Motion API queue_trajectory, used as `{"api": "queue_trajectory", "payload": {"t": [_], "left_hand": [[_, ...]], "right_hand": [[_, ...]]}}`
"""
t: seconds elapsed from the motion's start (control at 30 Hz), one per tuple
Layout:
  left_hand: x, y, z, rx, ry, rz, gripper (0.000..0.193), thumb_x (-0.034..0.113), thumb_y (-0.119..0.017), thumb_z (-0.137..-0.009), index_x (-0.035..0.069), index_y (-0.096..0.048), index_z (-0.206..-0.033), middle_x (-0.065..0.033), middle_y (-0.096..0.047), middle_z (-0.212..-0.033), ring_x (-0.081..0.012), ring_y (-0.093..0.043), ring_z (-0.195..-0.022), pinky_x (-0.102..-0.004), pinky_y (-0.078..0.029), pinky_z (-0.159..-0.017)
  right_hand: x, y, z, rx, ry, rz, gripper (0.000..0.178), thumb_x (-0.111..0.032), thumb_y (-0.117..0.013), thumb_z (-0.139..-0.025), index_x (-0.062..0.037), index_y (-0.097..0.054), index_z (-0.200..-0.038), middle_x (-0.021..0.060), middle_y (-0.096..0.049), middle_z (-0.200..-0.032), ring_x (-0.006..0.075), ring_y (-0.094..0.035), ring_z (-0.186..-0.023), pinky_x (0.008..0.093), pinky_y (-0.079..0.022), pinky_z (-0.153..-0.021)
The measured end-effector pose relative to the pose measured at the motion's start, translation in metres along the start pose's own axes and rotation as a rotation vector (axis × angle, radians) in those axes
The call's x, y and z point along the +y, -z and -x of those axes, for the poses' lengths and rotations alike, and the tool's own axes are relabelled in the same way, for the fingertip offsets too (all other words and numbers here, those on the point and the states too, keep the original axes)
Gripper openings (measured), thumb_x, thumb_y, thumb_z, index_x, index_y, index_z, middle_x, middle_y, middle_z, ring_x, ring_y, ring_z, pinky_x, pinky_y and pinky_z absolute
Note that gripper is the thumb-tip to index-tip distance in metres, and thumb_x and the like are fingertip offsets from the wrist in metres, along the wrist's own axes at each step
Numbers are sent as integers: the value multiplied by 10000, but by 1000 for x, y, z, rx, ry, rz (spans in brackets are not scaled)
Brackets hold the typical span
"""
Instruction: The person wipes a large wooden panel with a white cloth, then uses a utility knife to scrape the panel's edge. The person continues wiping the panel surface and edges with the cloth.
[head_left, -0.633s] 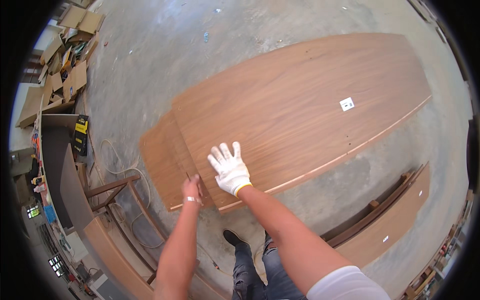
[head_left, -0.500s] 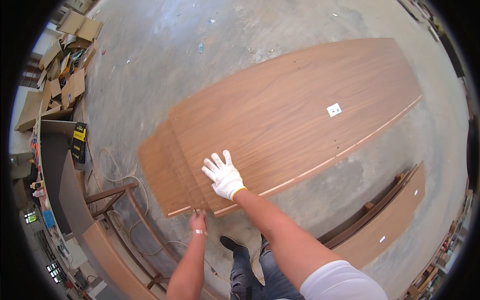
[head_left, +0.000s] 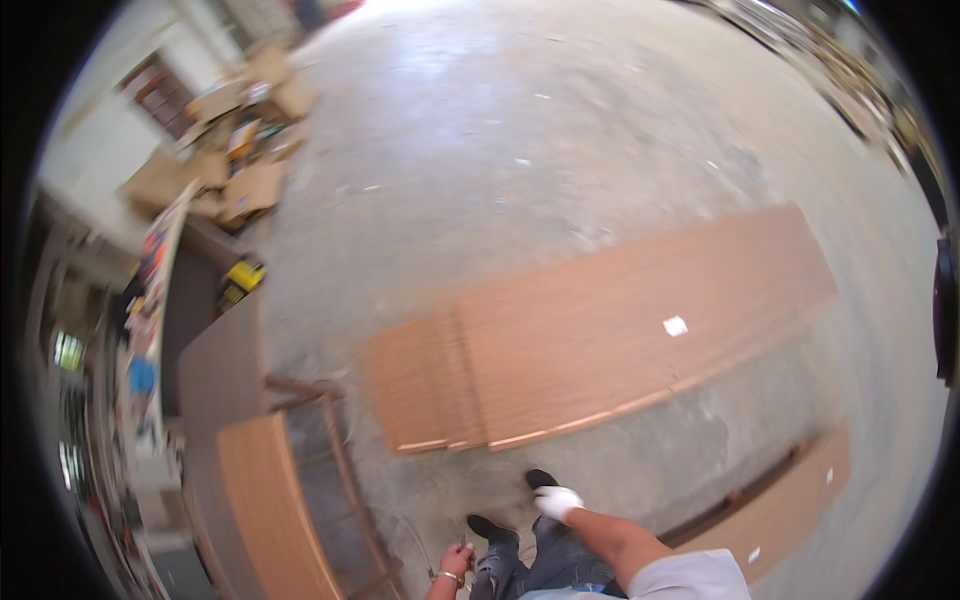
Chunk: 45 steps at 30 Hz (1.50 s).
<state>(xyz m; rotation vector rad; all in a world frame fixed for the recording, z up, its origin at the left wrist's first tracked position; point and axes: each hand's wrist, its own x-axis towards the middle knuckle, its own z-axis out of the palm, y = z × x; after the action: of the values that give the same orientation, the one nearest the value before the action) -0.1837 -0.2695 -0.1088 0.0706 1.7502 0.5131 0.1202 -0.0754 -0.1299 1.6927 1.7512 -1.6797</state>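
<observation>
My bare left hand [head_left: 457, 560] is low by my left leg, its fingers closed round something thin and dark that I cannot make out. To its right, my right hand [head_left: 558, 502] in a white glove hangs in front of my legs, near a shoe. Motion smears its fingers. Neither hand touches the large brown wood-grain panel [head_left: 600, 330] on the floor ahead. That panel overlaps narrower brown panels [head_left: 410, 380] at its left end, and a white label [head_left: 675, 326] sits on its face.
Left of me stands a brown wooden frame [head_left: 335, 450] beside a curved panel piece [head_left: 262, 490]. Another brown panel [head_left: 800, 500] with dark rails lies at the right. Cardboard boxes [head_left: 250, 190] are heaped at the far left, near a cluttered bench [head_left: 155, 300].
My right hand has left the large panel's face and come back toward my body. My left hand has drawn away from the panel's near edge. The view has tilted up and blurred.
</observation>
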Motion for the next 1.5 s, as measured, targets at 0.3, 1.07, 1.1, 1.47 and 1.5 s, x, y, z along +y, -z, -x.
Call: {"api": "queue_trajectory", "payload": {"t": [0.3,1.07,1.1,1.47,1.5], "left_hand": [[-60,88,72,513,-216,641,146,167,-677,-1000,70,-603,-920,-71,-666,-724,-159,-597,-520,-322,-486,-445],[-282,247,58,759,-264,530,329,367,-803,-865,54,-808,-966,-117,-772,-837,-209,-698,-604,-374,-583,-649],[-275,254,56,695,-257,611,322,357,-802,-867,49,-808,-962,-115,-768,-829,-205,-689,-591,-373,-575,-623],[-124,360,20,389,-394,1278,169,238,-736,-936,74,-750,-971,-59,-661,-648,-168,-613,-483,-328,-494,-425],[-155,379,21,444,-333,1301,161,230,-728,-939,70,-741,-940,-63,-658,-642,-171,-615,-480,-331,-496,-418]], "right_hand": [[262,36,22,-377,-439,857,349,-363,-647,-964,-168,-775,-1223,127,-753,-1236,305,-715,-1159,465,-569,-935],[-329,-284,12,-441,673,441,351,-61,-559,-938,54,-706,-1235,146,-749,-1072,223,-719,-997,337,-581,-872],[-325,-270,10,-409,534,408,313,-126,-595,-944,27,-725,-1185,150,-756,-1035,239,-729,-978,351,-585,-863],[-230,-66,-162,-249,569,1530,280,-344,-711,-907,-105,-753,-1046,121,-782,-1107,320,-754,-1005,485,-610,-816],[-229,-119,-151,-328,461,1553,229,-317,-702,-906,-116,-751,-1007,100,-777,-1079,301,-750,-982,472,-605,-794]]}}
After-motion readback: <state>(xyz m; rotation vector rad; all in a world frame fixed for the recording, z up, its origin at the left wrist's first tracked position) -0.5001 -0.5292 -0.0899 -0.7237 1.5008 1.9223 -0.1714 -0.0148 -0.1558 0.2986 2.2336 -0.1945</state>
